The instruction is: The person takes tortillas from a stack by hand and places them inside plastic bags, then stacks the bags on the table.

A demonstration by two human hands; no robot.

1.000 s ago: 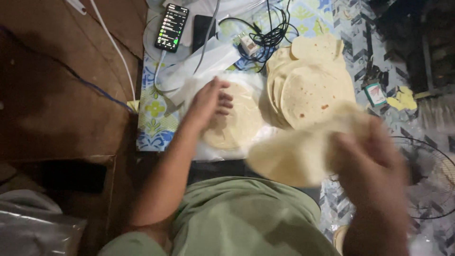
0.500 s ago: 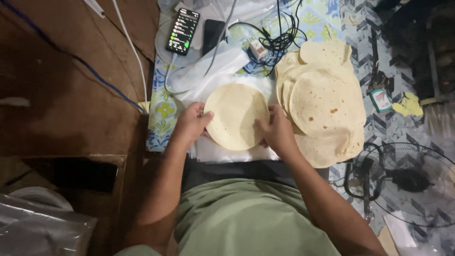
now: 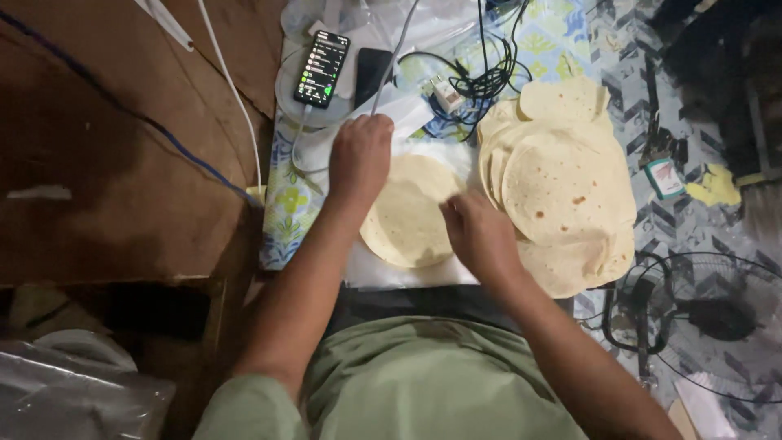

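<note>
A small stack of round pale tortillas (image 3: pixel 405 224) lies on a white sheet (image 3: pixel 383 273) in front of me. My left hand (image 3: pixel 358 159) rests on the far left edge of this stack, fingers curled down over it. My right hand (image 3: pixel 476 232) presses on the stack's right edge, fingertips on the top tortilla. To the right sits a larger spread pile of tortillas (image 3: pixel 562 187) with brown spots, overlapping one another.
A lit phone (image 3: pixel 320 68) and a dark phone (image 3: pixel 372 75) lie at the far side, beside tangled black cables (image 3: pixel 489 77) and a white charger (image 3: pixel 446 94). A fan (image 3: pixel 700 318) lies at the right. Wooden boards (image 3: pixel 122 163) are at the left.
A second ago my right hand held a tortilla up near the camera. It laid it on the small stack, and both hands now rest on that stack; the left moved to its far edge.
</note>
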